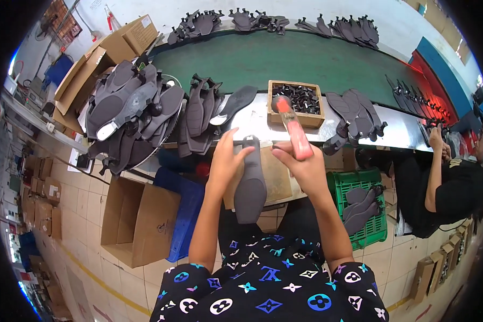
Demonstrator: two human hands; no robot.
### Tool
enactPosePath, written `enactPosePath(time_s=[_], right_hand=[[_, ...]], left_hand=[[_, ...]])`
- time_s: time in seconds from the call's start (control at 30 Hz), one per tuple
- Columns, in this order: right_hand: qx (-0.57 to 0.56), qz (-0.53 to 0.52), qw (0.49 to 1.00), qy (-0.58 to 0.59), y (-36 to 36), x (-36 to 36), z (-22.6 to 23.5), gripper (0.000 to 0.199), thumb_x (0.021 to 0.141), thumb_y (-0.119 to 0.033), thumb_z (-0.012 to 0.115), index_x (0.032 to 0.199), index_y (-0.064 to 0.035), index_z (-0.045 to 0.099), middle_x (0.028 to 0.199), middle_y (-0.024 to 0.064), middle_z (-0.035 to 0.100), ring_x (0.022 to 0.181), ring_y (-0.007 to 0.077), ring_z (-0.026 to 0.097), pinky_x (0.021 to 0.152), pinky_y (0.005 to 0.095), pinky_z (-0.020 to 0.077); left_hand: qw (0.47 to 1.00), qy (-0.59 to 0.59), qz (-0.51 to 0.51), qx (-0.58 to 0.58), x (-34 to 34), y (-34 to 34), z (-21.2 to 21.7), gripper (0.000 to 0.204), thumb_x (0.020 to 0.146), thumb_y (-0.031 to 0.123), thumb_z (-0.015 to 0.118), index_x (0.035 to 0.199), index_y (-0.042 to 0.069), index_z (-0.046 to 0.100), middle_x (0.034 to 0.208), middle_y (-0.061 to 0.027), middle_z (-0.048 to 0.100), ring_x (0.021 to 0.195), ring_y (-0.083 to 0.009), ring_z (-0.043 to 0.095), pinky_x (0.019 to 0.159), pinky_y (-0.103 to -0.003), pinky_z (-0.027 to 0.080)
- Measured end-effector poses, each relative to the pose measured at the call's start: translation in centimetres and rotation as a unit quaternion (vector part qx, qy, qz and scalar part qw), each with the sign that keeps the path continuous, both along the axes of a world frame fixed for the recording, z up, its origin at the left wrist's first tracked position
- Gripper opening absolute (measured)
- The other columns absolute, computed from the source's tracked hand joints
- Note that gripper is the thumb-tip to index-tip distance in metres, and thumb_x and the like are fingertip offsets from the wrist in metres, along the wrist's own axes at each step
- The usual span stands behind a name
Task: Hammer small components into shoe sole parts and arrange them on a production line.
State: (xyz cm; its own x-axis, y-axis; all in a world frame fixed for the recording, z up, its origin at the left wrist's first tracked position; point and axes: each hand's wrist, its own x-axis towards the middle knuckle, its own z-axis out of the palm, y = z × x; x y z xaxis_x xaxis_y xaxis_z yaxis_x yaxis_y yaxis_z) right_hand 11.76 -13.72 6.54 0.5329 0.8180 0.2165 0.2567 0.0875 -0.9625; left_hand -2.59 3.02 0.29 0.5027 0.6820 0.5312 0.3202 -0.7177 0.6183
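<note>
A dark grey shoe insole (250, 188) lies lengthwise in front of me, partly over a tan board (276, 180), its narrow end pointing away. My left hand (226, 163) is beside that narrow end, fingers and thumb spread, holding nothing; its thumb tip is close to the insole's edge, and I cannot tell if they touch. My right hand (306, 166) grips a hammer (298, 137) by its red-pink handle. The hammer's head is raised in front of a wooden box (297, 119) filled with small black parts (305, 96).
Piles of dark insoles (129, 107) rise at the left, with more along the green conveyor belt (252, 61). An open cardboard box (139, 220) and a blue crate (188, 214) stand at lower left. A green basket (359, 236) holds insoles at right, near a co-worker's arm (434, 177).
</note>
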Motion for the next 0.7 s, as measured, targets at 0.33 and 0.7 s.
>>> enactPosePath(time_s=[0.33,0.7], right_hand=[[-0.025,0.129,0.988,0.08,3.8,1.5,-3.6,0.023,0.091,-0.009,0.068,0.111,0.002,0.07,0.091,0.002,0.071,0.068,0.0058,0.058,0.057,0.0245,0.0455],[-0.034,0.153,0.971,-0.178,4.0,1.4,-4.1,0.021,0.081,-0.004,0.071,0.1,0.002,0.066,0.091,0.0142,0.068,0.079,0.0267,0.066,0.074,0.0344,0.0508]], left_hand=[[0.974,-0.07,-0.167,-0.133,0.0,-1.0,-2.1,0.027,0.078,0.017,0.081,0.099,0.001,0.074,0.096,-0.0137,0.074,0.087,-0.0267,0.071,0.078,-0.035,0.054],[0.975,-0.055,-0.142,-0.163,-0.6,-1.9,-2.7,0.026,0.073,0.007,0.081,0.097,0.001,0.073,0.093,-0.0123,0.073,0.091,-0.0268,0.069,0.082,-0.036,0.053]])
